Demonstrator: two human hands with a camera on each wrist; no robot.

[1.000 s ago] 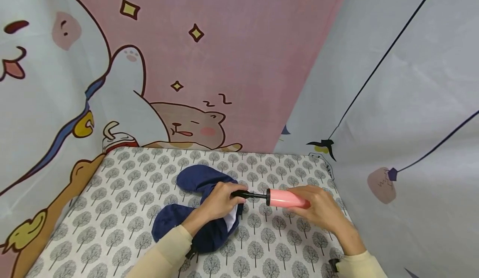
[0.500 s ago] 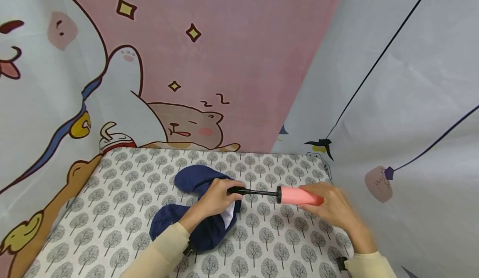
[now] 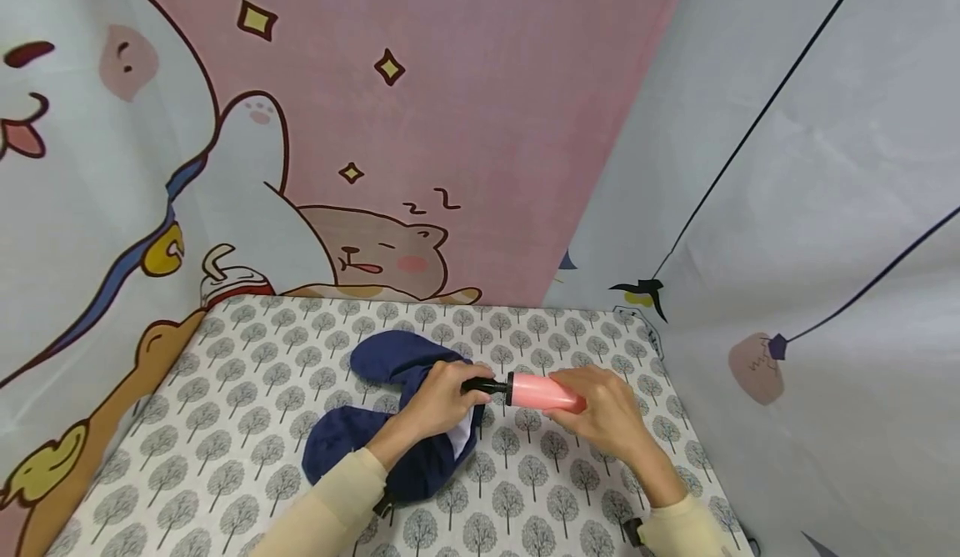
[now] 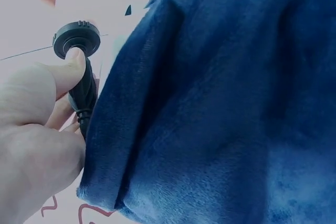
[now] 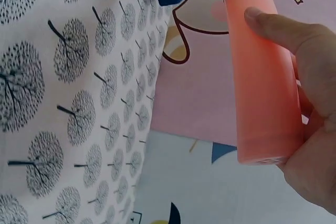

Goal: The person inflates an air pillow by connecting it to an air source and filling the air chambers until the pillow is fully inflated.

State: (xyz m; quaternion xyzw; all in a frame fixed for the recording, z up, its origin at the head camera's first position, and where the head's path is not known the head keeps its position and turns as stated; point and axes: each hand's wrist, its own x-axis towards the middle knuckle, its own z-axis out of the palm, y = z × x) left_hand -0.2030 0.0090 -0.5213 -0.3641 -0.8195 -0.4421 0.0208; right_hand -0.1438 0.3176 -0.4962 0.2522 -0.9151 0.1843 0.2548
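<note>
Patterned cloth (image 3: 540, 490) bears navy fabric (image 3: 427, 465) (plush, perhaps).

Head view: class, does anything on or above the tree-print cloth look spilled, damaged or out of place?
Nothing stands out: the pink pump shows no visible damage, the navy fabric piece no visible tear, and the tree-print cloth no spill.

This is a small booth-like enclosure: creased, cartoon-printed fabric walls (image 3: 495, 123) stand around a surface covered in tree-print cloth (image 3: 540, 465).
</note>
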